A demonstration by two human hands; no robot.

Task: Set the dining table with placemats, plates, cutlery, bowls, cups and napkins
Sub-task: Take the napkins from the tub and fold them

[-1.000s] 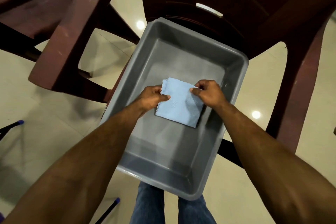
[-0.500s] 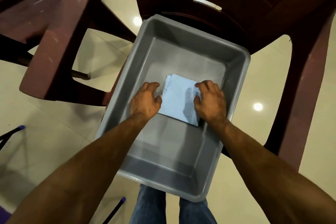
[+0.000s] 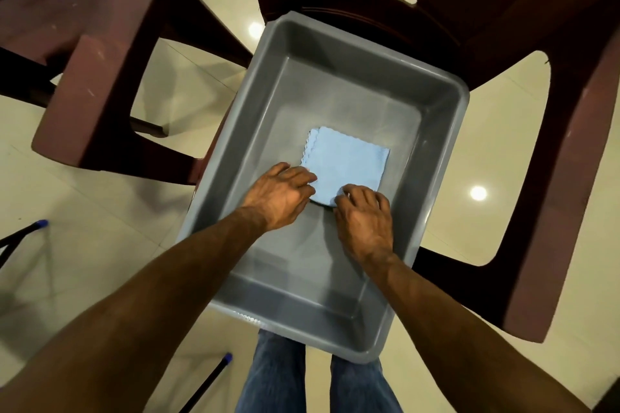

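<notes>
Napkin (image 3: 347, 166), a light blue folded cloth with scalloped edges, lies flat on the floor of a grey plastic tub (image 3: 446, 157), roughly at its middle and a little toward the right wall. The tub sits on the seat of a dark red plastic chair (image 3: 570, 178), with its near end jutting out over the person's jeans. Nothing else shows inside the tub.

Both hands are down in the tub at the napkin's near edge. The left hand (image 3: 283, 194) rests with loosely curled fingers on the near left corner of the cloth; whether it pinches that corner or only touches it cannot be told. The right hand (image 3: 365, 214) has its fingers bent over the near right corner, fingertips (image 3: 345, 193) on the fabric, and seems to be taking hold of the edge, though the grip itself is hidden under the knuckles.

The step in hand looks like fetching a napkin from the tub. No tabletop is in view, so progress on the setting cannot be judged. The next move calls for a firm pinch at both corners and a level lift so the fold stays closed and clears the tub's rim.
</notes>
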